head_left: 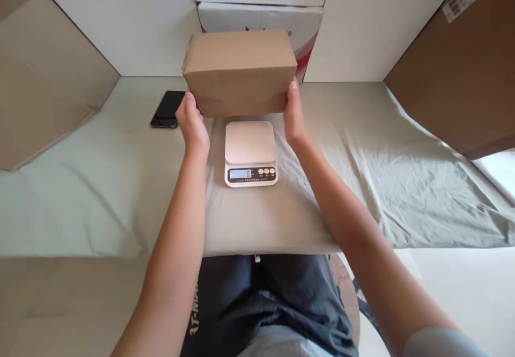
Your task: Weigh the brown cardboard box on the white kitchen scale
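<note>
- Black phone (167,109) lies on the cloth (382,185), left of the scale (250,153).
- Left hand (192,123) presses the cardboard box's (240,72) left end.
- Box held just behind and above the scale, off its platform.
- Right hand (295,115) clamps the box's right end.

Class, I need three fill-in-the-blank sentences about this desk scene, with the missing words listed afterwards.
1. Both hands hold a plain brown cardboard ____ by its two ends.
2. The left hand and right hand keep it above a small white digital kitchen ____.
3. A flat black ____ lies on the pale cloth to the left hand's left.

Missing words: box; scale; phone.
</note>
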{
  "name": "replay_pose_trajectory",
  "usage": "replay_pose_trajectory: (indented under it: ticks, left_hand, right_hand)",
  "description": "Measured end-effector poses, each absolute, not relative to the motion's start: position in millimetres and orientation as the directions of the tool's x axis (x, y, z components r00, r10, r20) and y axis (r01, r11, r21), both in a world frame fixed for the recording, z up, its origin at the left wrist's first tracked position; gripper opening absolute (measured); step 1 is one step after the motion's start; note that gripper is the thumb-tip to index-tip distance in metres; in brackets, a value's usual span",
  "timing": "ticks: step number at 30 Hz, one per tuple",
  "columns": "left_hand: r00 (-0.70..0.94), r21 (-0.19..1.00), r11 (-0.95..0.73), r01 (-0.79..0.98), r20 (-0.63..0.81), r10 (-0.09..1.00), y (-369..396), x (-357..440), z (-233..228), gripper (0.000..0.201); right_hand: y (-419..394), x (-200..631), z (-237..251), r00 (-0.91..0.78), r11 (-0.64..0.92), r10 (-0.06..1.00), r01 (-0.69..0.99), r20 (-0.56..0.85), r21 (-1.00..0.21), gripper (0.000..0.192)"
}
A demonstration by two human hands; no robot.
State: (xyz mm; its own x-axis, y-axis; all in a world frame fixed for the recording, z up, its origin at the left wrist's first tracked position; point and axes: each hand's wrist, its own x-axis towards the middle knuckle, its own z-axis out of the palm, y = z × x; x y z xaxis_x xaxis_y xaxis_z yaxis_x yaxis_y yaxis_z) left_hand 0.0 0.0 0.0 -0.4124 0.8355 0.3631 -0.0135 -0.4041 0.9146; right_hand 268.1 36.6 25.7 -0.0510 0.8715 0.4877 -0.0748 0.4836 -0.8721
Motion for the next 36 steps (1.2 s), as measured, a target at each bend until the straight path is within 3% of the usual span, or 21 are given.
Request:
replay_pose_trajectory:
  ticks: [4, 10, 14, 23, 36]
  left_hand:
    - [-0.438, 0.874, -0.485, -0.02, 0.429, 0.79, -80.3, 17.7, 13.5, 0.063]
    - [-0.583, 0.873, -0.488, -0.018, 0.387, 0.714, -162.3, 55.5, -1.6, 0.062]
    - [-0.547, 0.884, -0.467, -0.029, 0.377, 0.747, -162.6, 62.0, -4.5, 0.054]
    - [-0.504, 0.901, -0.434, -0.001, 0.374, 0.778, -155.6, 55.9, -10.5, 0.058]
    - [-0.517, 0.943, -0.331, -0.008, 0.28, 0.809, -150.8, 55.7, -13.7, 0.079]
  right_hand:
    - [-38.2, 288.9, 50.4, -0.141, 0.538, 0.832, -0.03, 0.536, -0.843, 0.089]
    - [-115.1, 300.5, 29.2, -0.103, 0.522, 0.846, -0.036, 0.523, -0.852, 0.077]
    - [-118.3, 298.5, 17.5, -0.069, 0.507, 0.856, -0.079, 0.512, -0.858, 0.072]
    - [-119.4, 300.2, 9.6, -0.062, 0.474, 0.876, -0.076, 0.479, -0.877, 0.073]
    - [-116.6, 294.9, 6.4, -0.046, 0.417, 0.905, -0.086, 0.422, -0.905, 0.079]
